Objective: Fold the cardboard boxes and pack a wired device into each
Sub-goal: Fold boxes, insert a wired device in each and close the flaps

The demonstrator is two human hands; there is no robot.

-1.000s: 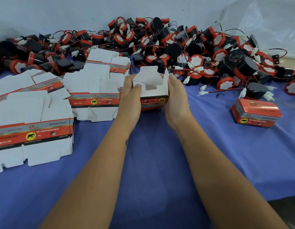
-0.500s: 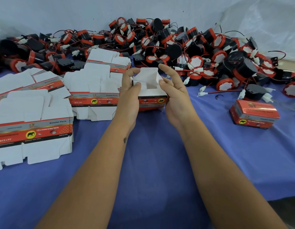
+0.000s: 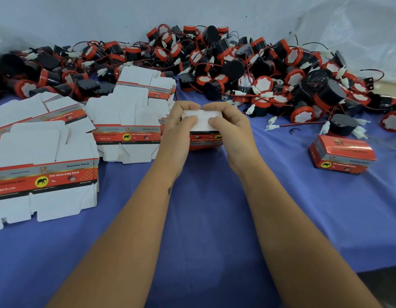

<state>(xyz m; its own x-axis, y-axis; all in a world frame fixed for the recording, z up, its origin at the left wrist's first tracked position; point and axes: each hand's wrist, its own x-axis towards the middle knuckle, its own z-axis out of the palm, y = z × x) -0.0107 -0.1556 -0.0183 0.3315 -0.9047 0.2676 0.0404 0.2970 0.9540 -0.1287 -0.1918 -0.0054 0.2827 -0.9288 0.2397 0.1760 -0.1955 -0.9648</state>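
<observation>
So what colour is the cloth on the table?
Blue-purple cloth, plain, seen in the head view.

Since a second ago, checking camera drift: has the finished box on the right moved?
No. The finished box still sits right of the hook, below the pile.

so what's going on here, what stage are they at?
A person is folding a small cardboard box on the blue cloth. The left hand and right hand both grip it and press its white flaps down. Flat box blanks lie to the left, the pile of wired devices behind, one closed box to the right.
</observation>
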